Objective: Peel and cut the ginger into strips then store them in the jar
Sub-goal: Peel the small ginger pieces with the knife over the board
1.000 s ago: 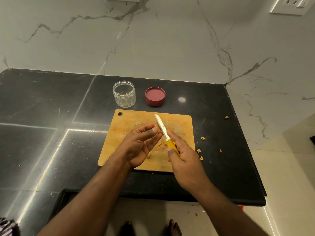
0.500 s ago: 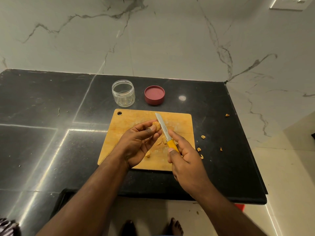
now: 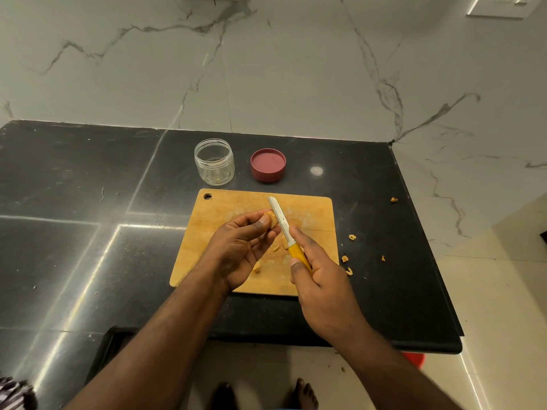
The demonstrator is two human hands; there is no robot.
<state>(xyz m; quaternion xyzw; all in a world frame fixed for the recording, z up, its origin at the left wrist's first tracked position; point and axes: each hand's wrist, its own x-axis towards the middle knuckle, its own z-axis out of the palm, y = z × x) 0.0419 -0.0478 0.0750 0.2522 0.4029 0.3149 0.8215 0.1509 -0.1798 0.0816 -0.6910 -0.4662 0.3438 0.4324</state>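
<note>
Ginger: pinched in left hand over board; right hand grips knife against it. Risk: serrated blade slipping onto thumb

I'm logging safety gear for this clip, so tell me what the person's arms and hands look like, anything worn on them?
Both forearms are bare up to the frame's lower edge, with no sleeves showing. The left hand and right hand wear no gloves, and no rings, watch or bracelet can be seen. Nails look short and unpainted.
</note>
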